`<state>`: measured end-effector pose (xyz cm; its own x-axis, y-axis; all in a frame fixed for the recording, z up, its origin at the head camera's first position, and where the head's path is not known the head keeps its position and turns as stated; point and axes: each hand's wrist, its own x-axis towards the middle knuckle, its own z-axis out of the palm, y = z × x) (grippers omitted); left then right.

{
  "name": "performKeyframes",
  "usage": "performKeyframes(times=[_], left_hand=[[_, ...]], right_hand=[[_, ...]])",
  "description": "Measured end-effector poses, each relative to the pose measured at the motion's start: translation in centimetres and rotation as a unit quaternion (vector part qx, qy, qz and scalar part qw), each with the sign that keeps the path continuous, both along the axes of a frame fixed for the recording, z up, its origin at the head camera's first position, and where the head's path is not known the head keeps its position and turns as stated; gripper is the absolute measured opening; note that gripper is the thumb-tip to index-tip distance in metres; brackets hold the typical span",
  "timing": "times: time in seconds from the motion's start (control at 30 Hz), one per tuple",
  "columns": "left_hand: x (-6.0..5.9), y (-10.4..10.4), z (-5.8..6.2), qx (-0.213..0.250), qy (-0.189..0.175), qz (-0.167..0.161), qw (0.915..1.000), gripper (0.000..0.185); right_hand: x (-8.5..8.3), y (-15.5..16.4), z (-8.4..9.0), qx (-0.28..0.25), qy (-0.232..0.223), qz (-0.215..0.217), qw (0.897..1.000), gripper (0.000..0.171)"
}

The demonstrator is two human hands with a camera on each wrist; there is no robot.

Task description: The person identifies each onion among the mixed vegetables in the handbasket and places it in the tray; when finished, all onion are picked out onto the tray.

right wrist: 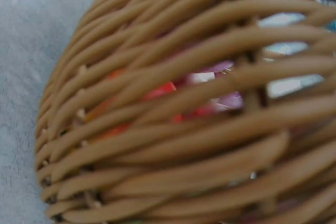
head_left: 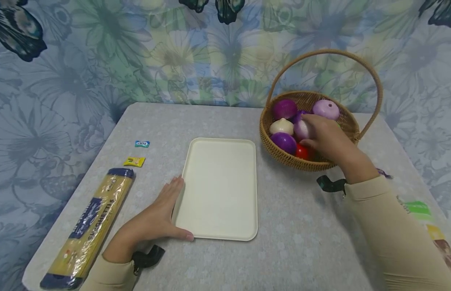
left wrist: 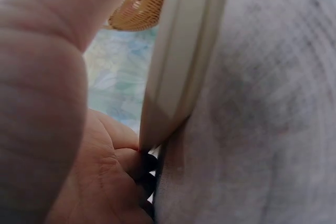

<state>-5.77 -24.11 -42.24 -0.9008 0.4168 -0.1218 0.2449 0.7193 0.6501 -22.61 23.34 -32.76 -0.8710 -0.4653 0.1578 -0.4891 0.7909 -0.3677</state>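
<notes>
In the head view, my left hand (head_left: pixel 157 214) lies along the left side of a cream rectangular tray (head_left: pixel 219 190), fingers extended against its edge and thumb at the near corner. The left wrist view shows the tray's rim (left wrist: pixel 176 61) close by the palm. My right hand (head_left: pixel 329 137) reaches into a wicker basket (head_left: pixel 298 161), its fingers and thumb around a pale purple-and-white onion (head_left: pixel 301 130). About it lie a white onion (head_left: pixel 281 126), purple onions (head_left: pixel 283 143) and a red tomato (head_left: pixel 302 152). Basket weave (right wrist: pixel 199 140) fills the right wrist view, hiding that hand.
A spaghetti pack (head_left: pixel 90 226) lies at the left, below a yellow packet (head_left: pixel 134 161) and a small blue packet (head_left: pixel 142 144). The basket's tall handle (head_left: pixel 329 51) arches above the vegetables. At the right edge, a printed bag (head_left: pixel 423 214) sits partly behind the sleeve.
</notes>
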Motion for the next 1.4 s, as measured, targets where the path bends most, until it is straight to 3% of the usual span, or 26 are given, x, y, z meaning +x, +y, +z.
performKeyframes(times=[0.27, 0.47, 0.67, 0.9, 1.0, 1.13, 1.27, 1.4], left_hand=[[0.1, -0.2, -0.2, 0.003, -0.001, -0.001, 1.0, 0.16], [0.1, -0.2, -0.4, 0.002, 0.0, -0.004, 1.0, 0.16], [0.2, -0.2, -0.5, 0.002, 0.001, -0.004, 1.0, 0.16], [0.2, -0.1, -0.5, -0.002, 0.002, -0.004, 1.0, 0.161], [0.1, -0.1, -0.4, -0.004, 0.0, -0.002, 1.0, 0.161], [0.1, -0.1, -0.3, -0.007, -0.002, 0.0, 1.0, 0.161], [0.1, -0.1, -0.3, -0.007, -0.007, 0.002, 1.0, 0.16], [0.1, -0.2, -0.3, -0.008, -0.005, 0.002, 1.0, 0.16]], right_hand=[[0.3, 0.5, 0.1, -0.01, -0.034, 0.013, 0.999, 0.061], [0.6, 0.7, 0.2, -0.051, -0.014, -0.035, 0.998, 0.063], [1.6, 0.1, 1.5, -0.115, 0.001, -0.1, 0.988, 0.064], [3.2, -1.4, 3.0, -0.201, -0.018, -0.094, 0.975, 0.064], [3.9, -2.5, 3.4, -0.252, -0.017, -0.062, 0.966, 0.06], [4.6, -4.2, 3.5, -0.294, 0.032, 0.041, 0.954, 0.065], [5.4, -5.8, 3.3, -0.269, 0.098, 0.131, 0.949, 0.071], [6.4, -7.5, 2.8, -0.223, 0.108, 0.195, 0.949, 0.069]])
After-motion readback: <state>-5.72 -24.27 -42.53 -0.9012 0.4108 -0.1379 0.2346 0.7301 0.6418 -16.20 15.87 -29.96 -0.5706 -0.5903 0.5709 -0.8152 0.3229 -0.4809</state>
